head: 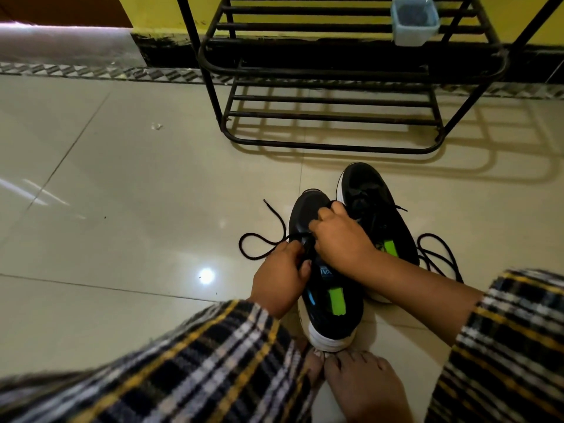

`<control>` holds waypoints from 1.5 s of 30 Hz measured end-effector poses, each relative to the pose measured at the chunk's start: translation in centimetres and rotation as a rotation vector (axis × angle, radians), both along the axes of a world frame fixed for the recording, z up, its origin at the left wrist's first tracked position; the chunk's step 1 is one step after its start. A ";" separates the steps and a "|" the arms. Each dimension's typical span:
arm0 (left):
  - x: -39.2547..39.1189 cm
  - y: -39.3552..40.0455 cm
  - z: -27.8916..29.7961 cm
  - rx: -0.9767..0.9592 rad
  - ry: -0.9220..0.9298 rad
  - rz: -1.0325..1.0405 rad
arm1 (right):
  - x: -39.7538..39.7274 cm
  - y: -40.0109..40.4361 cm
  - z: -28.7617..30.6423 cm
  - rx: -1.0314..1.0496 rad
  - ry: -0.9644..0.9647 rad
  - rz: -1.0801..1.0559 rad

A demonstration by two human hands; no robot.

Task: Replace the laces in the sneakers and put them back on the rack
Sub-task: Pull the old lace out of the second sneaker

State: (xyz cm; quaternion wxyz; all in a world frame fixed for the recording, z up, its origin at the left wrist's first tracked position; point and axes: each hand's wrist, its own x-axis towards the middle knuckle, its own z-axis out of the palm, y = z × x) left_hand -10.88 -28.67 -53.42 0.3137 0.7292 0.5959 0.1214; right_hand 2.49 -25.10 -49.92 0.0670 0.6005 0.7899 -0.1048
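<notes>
Two black sneakers with white soles and green insole patches stand side by side on the tiled floor. My left hand (pixel 282 277) pinches the black lace (pixel 259 248) at the left side of the near sneaker (pixel 329 309). That lace loops out to the left across the floor. My right hand (pixel 341 239) curls over the same sneaker's lacing area and grips it. The far sneaker (pixel 370 196) sits to the right, and its lace (pixel 439 254) lies in loops on the floor beside it. The black metal rack (pixel 329 114) stands just behind the shoes.
A pale blue square container (pixel 415 21) sits on the rack's upper shelf. My bare feet (pixel 360 386) rest on the floor against the near sneaker's heel. A yellow wall with a black skirting runs behind the rack. Open floor tiles lie to the left.
</notes>
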 end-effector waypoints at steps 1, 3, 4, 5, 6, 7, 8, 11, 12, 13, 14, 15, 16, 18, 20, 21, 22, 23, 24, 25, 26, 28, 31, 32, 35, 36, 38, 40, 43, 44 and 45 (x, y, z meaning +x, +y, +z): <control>0.0 0.0 0.0 -0.004 -0.004 0.003 | 0.2 0.0 -0.3 0.011 0.029 -0.002; 0.0 0.0 0.1 -0.006 -0.013 0.008 | 0.6 0.0 -0.8 0.041 0.147 -0.051; 0.1 0.0 0.2 -0.004 -0.014 0.008 | 0.9 0.0 -0.8 0.059 0.232 -0.096; 0.1 0.0 0.3 -0.004 -0.016 0.007 | 1.2 0.1 -0.8 0.078 0.324 -0.147; 0.1 0.0 0.3 -0.006 -0.020 0.007 | 1.5 0.2 -0.7 0.095 0.418 -0.206; 0.1 0.0 0.4 -0.008 -0.024 0.007 | 1.9 0.4 -0.5 0.105 0.506 -0.273; 0.0 0.0 0.4 -0.012 -0.026 0.007 | 2.2 0.6 -0.3 0.107 0.578 -0.346; 0.0 -0.1 0.5 -0.012 -0.023 0.002 | 3.1 1.0 -0.1 0.100 0.736 -0.523; 0.0 -0.1 0.5 -0.009 -0.021 0.002 | 3.1 0.9 -0.1 0.094 0.758 -0.545; 0.0 0.0 0.4 -0.007 -0.021 0.005 | 3.1 0.7 -0.1 0.092 0.739 -0.537; 0.0 0.0 0.4 -0.006 -0.022 0.010 | 3.0 0.5 0.1 0.096 0.678 -0.506; 0.0 0.0 0.3 -0.006 -0.022 0.017 | 2.9 0.0 0.4 0.108 0.600 -0.457; 0.1 0.0 0.3 -0.004 -0.023 0.023 | 2.8 -0.6 0.8 0.132 0.524 -0.405; 0.0 -0.1 0.3 0.006 -0.046 0.042 | 2.2 -2.1 2.0 0.140 0.404 -0.345; -0.3 0.2 0.4 0.050 -0.131 0.067 | 1.6 -3.5 2.6 0.013 0.288 -0.337; -0.6 0.5 0.3 0.088 -0.175 0.064 | 1.4 -4.0 2.5 -0.074 0.220 -0.332; -0.8 0.9 0.4 0.125 -0.202 0.051 | 1.3 -4.3 2.2 -0.148 0.164 -0.325; -1.0 1.3 0.4 0.154 -0.218 0.038 | 1.4 -4.5 1.9 -0.198 0.128 -0.315; -1.2 1.9 0.6 0.160 -0.231 0.036 | 1.4 -4.5 1.8 -0.237 0.104 -0.302; -1.3 2.3 0.9 0.149 -0.245 0.043 | 1.4 -4.5 1.7 -0.269 0.085 -0.283; -1.3 2.9 1.2 0.137 -0.252 0.046 | 1.3 -4.5 1.6 -0.287 0.067 -0.265; -1.2 4.1 1.5 0.145 -0.228 0.027 | 0.8 -4.8 1.6 -0.278 0.025 -0.220; -0.8 5.5 1.3 0.132 -0.155 -0.052 | 0.1 -5.7 1.7 -0.228 -0.026 -0.151; -0.6 5.8 1.1 0.112 -0.131 -0.081 | -0.1 -6.2 1.9 -0.190 -0.029 -0.133; -0.3 6.0 1.0 0.080 -0.127 -0.113 | -0.8 -7.6 2.2 0.080 0.088 -0.058; -0.2 6.1 1.0 0.078 -0.139 -0.110 | -1.0 -8.0 2.1 0.133 0.112 -0.033; -0.1 6.2 1.0 0.065 -0.135 -0.101 | -1.3 -8.1 1.5 0.164 0.127 -0.014; 0.0 6.5 1.1 0.044 -0.100 -0.102 | -1.7 -8.0 0.7 0.075 0.134 -0.008; 0.3 6.9 1.3 0.023 -0.084 -0.099 | -1.5 -7.9 -0.5 -0.057 0.153 0.001; 0.4 6.9 1.3 0.028 -0.070 -0.087 | -1.4 -7.9 -0.7 -0.063 0.148 0.005; 0.5 6.9 1.2 0.041 -0.049 -0.072 | -1.4 -7.9 -0.6 -0.060 0.143 0.010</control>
